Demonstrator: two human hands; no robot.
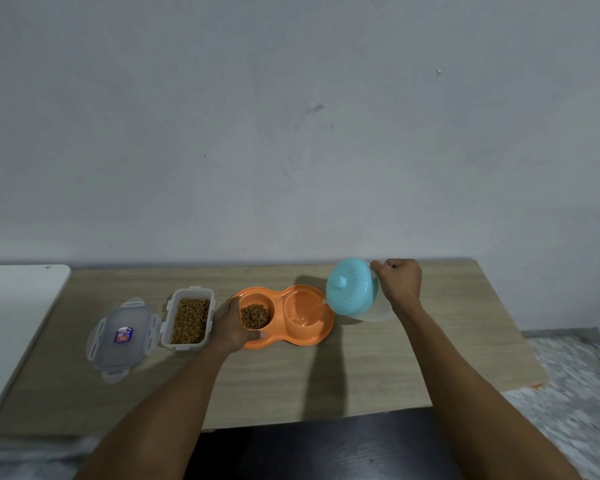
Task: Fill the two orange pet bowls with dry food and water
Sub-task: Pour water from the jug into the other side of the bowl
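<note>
My right hand [400, 280] is closed in a fist around the handle of a clear jug [364, 301] with a light blue lid [349, 289]. I have the jug tipped over toward the left, lid side facing me, its lip right above the right-hand bowl. A thin stream of water [314, 308] runs from the lip into that bowl, and I can see a little water pooled at the bottom.

My left hand [231, 325] grips the left end of the orange double pet dish [321, 329], thumb over the near rim and fingers around the edge. The left bowl [256, 315] holds a small heap of brown dry food. The right bowl [303, 315] is the one taking the water.

Just beside my left hand, to the left, stands an open clear box [190, 318] full of the same brown dry food. Its lid [120, 337] lies flat next to it, further left, with a small label on top.

Everything sits on a light wooden table [395, 368] pushed against a plain grey wall [291, 133]. A white surface [14, 306] butts against the table's left side.
</note>
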